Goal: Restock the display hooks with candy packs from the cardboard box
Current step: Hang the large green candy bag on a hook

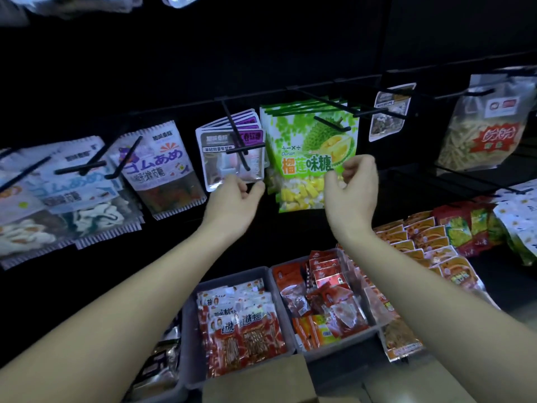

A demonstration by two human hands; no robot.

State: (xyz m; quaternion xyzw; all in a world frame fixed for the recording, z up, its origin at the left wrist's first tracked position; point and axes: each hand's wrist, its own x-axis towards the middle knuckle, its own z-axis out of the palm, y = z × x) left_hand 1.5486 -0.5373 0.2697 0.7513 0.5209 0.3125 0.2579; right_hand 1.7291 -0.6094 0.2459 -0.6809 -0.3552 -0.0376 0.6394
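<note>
Green durian candy packs [312,158] hang on their hook [331,123]; your right hand [353,184] curls loosely at the front pack's lower right, your left hand [235,196] loosely curled just left, both seemingly empty. Hanging looks finished, so next reach down to the cardboard box [258,382] below them.

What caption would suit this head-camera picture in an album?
Both hands, left hand and right hand, raised empty before green durian candy packs hanging on a display hook.
</note>
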